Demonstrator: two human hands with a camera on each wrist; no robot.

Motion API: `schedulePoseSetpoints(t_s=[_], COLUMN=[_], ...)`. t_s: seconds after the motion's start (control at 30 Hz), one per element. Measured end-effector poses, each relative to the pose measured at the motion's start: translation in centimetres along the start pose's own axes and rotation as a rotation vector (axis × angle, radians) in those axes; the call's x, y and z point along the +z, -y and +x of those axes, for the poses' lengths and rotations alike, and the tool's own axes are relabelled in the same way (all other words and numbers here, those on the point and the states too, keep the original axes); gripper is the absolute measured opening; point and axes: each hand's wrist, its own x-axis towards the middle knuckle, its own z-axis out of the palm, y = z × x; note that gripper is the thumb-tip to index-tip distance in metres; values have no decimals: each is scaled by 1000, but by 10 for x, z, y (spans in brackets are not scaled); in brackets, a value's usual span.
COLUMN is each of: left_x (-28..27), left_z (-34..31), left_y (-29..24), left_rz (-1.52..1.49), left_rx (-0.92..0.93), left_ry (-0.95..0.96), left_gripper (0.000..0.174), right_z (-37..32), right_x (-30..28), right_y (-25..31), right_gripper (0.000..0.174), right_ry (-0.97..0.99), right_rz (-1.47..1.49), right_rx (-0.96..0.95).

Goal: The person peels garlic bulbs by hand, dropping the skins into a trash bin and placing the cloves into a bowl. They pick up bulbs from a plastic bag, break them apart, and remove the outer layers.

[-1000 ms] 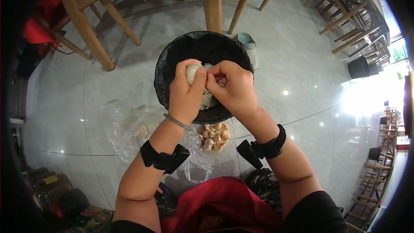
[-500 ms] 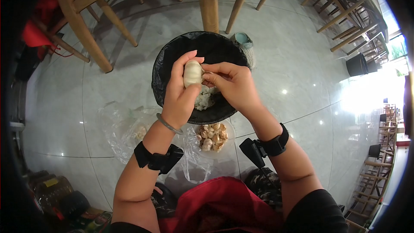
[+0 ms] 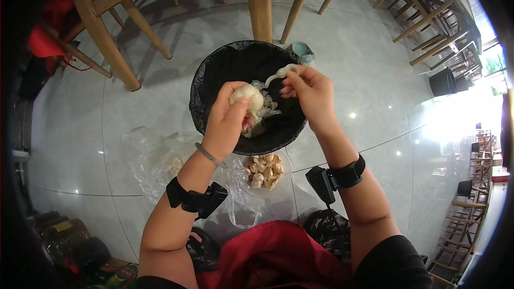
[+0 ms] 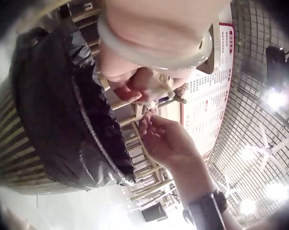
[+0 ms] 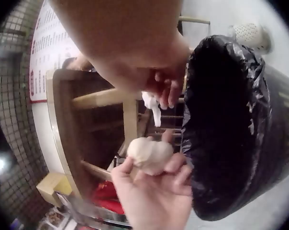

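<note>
My left hand [image 3: 224, 122] holds a pale garlic bulb [image 3: 248, 95] over a bin [image 3: 200, 108] lined with a black bag. In the right wrist view the whole bulb [image 5: 150, 154] shows between thumb and fingers. Up and to the right, apart from the bulb, my right hand [image 3: 315, 95] pinches a long curled strip of garlic skin [image 3: 276, 77]. Loose white peelings [image 3: 271, 108] lie in the bin below the hands. Close to the bin's near side, a clear bowl [image 3: 288, 170] contains several garlic cloves [image 3: 263, 171].
A crumpled clear plastic bag [image 3: 143, 156] spreads on the tiled floor left of the bowl. Behind the bin stand a wooden table leg [image 3: 259, 10] and a light shoe [image 3: 304, 53]. Wooden chairs [image 3: 99, 27] are at the far left, with bottles [image 3: 67, 235] at the lower left.
The right hand has pulled away from the bulb, up and to the right, with a strip of skin now in its fingers. The left hand has tilted the bulb and lowered slightly.
</note>
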Motion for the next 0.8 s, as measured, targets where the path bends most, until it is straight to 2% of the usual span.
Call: schedulePoseSetpoints(t_s=[0.07, 0.1, 0.13, 0.23, 0.3, 0.37, 0.43, 0.47, 0.57, 0.67, 0.8], left_x=[-13, -18, -16, -6, -2, 0, 1, 7, 0, 4, -1], left_z=[2, 4, 6, 7, 8, 6, 2, -1, -1, 0, -1], left_y=[-1, -1, 0, -4, 0, 1, -1, -5, -3, -8, -9], left_rz=[-171, -256, -245, -245, -158, -109, -98, -57, 33, -18, -213], left_rx=[-55, -81, -71, -111, -108, -113, -125, -97, -132, -210, -236], left_ry=[90, 135, 80, -97, -139, -122, -43, -76, -73, -135, 13], left_gripper=[25, 25, 30, 31, 33, 34, 34, 36, 37, 41, 41], right_z=[6, 10, 14, 6, -9, -23, -27, -27, -28, -29, -34], right_x=[-7, -11, -14, -6, 7, 16, 21, 23, 28, 30, 30], right_y=[-2, -6, -10, -9, 11, 28, 25, 25, 25, 12, 10], right_gripper=[15, 16, 16, 16, 17, 20, 24, 26, 26, 25, 24], right_ry=[-81, -32, 18, 126, 224, 362, 351, 347, 336, 380, 366], right_rz=[-160, -263, -365, -464, -508, -592, -681, -725, -620, -378, -216], right_rx=[-112, -250, -387, -589, -504, -262, -262, -263, -254, -154, -169])
